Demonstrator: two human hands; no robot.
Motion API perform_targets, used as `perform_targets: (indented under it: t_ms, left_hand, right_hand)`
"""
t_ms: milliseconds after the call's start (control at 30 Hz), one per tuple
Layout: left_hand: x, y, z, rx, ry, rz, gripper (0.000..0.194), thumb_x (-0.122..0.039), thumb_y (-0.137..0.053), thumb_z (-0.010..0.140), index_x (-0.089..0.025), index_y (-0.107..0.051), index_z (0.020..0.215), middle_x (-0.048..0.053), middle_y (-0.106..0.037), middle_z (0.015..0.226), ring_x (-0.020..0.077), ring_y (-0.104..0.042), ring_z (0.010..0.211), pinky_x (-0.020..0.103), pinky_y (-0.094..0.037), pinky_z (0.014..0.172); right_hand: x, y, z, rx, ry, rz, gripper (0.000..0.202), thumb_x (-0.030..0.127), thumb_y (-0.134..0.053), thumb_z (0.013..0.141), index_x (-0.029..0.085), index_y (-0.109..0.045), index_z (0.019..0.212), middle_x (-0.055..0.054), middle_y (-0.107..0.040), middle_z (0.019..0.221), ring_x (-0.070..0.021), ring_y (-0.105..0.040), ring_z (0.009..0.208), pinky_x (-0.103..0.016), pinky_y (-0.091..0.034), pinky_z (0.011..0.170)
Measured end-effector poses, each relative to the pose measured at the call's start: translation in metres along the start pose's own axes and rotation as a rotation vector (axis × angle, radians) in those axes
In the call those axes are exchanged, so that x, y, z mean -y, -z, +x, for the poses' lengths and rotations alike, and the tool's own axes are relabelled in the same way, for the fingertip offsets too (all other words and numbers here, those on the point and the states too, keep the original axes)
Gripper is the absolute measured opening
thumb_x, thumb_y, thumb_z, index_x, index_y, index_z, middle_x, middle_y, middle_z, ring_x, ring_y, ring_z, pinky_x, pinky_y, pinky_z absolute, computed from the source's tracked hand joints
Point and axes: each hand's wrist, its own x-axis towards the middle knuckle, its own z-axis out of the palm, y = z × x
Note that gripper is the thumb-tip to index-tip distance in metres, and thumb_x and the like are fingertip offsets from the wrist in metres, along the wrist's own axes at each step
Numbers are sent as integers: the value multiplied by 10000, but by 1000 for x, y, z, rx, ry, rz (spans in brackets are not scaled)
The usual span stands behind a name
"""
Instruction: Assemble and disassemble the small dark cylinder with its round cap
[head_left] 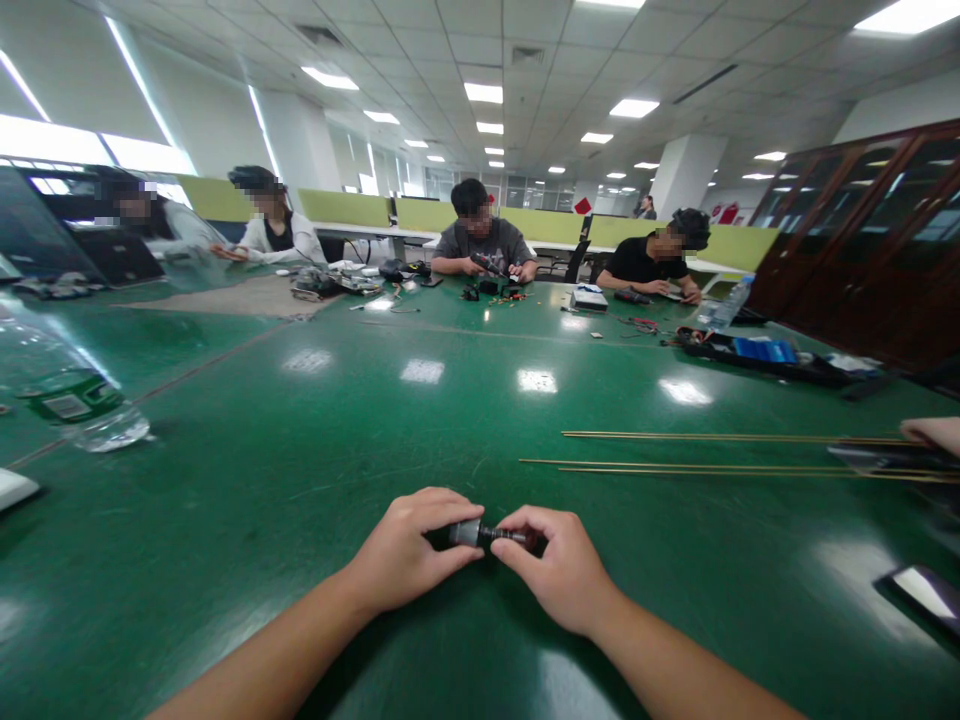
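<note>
Just above the green table [420,460], my left hand [409,550] pinches a short grey cylinder [466,533] between thumb and fingers. A thin dark shaft with ridges [504,535] sticks out of the cylinder's right end. My right hand [566,570] is closed around the far end of this shaft, where a brownish-red part shows between the fingers. The cylinder and shaft lie in one line, almost level. Its exact kind is too small to make out, and my palms hide both ends.
Thin brass-coloured rods [675,467] lie to the right. A phone [926,595] is at the right edge, a clear water bottle [90,400] on the left. Farther off stand a black tray [720,348] of parts and a second bottle [727,303]. Several people sit across the table.
</note>
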Motion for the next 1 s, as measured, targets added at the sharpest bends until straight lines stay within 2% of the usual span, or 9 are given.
perform_targets:
  t_ms: [1000]
  left_hand:
    - [-1,3,1,-12,-11,-13,363,-294,-789,787,-239,-726,1140,81,-733,1052,207,-696,964,327,-574,866]
  right_hand:
    - [5,1,0,-24,4,0,80,246,-691,846,191,-748,857,-1,-687,710,-147,-592,648,-241,-423,611]
